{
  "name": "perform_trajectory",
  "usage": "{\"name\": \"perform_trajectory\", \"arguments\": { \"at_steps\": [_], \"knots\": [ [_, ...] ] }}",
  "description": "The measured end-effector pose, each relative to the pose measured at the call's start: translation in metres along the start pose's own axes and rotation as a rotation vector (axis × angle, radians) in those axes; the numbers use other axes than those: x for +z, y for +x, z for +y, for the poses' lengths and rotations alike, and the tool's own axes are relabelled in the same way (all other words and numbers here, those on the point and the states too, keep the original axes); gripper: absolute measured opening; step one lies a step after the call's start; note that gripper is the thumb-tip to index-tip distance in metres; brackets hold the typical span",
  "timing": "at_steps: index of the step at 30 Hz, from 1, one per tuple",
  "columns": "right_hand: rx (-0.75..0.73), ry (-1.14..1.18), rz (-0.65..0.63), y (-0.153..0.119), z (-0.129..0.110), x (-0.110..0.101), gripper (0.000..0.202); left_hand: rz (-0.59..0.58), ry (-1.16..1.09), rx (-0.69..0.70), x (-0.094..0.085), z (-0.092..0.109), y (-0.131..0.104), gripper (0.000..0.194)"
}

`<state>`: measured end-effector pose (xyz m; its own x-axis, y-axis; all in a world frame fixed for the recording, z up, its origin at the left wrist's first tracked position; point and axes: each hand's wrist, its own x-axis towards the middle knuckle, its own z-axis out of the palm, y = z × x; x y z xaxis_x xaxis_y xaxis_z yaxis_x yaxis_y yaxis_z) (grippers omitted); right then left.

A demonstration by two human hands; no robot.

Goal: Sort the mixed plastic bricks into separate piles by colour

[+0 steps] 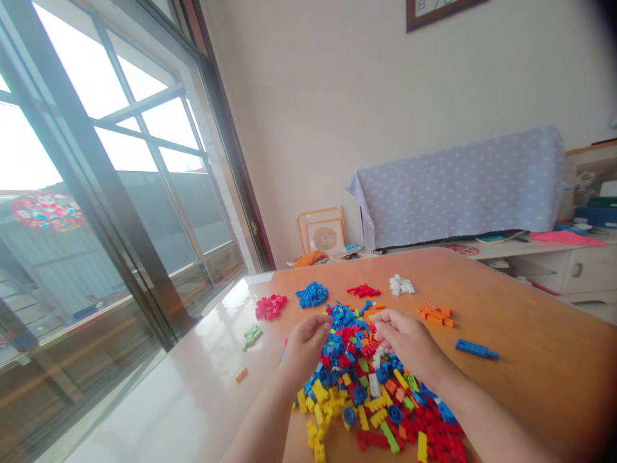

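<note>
Building bricks, mixed colors, lie in one big loose heap on the near-middle part of the tabletop. Yellow mostly at the near left of the heap, red at the near right, blue toward the far end, some green, orange and white mixed in. Left hand is over the heap's left side, fingers curled, thumb and index close together. Right hand is over the right side, thumb and fingers bent inward, narrow gap at the tips. Fingertips face each other, hands apart. Can't tell if either one grips a brick; too small and blurred at the tips. Smaller single-color groups sit around the heap: pale green pieces and pinkish-red cluster on the left, blue cluster, red pieces and white pieces along the far side, orange pieces and blue strip on the right. One yellow-orange piece sits alone at left, nearer than the pale green. Behind the table: dotted cloth draped over something on a white cabinet, glass window at left.
</note>
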<state>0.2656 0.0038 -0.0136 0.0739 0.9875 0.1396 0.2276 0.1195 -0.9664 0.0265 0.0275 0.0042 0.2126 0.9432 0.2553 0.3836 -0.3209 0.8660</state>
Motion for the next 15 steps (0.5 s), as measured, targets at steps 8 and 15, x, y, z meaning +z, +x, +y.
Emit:
{"name": "perform_trajectory", "arguments": {
  "at_steps": [8, 15],
  "knots": [
    [0.045, -0.057, -0.031, -0.002, 0.001, 0.000, 0.029, 0.052, 0.161, -0.039, -0.021, -0.039, 0.002, 0.037],
    [-0.017, -0.180, -0.149, -0.008, 0.006, 0.015, 0.021, -0.188, 0.572, 0.105, -0.011, -0.024, -0.008, 0.030]
  ]
}}
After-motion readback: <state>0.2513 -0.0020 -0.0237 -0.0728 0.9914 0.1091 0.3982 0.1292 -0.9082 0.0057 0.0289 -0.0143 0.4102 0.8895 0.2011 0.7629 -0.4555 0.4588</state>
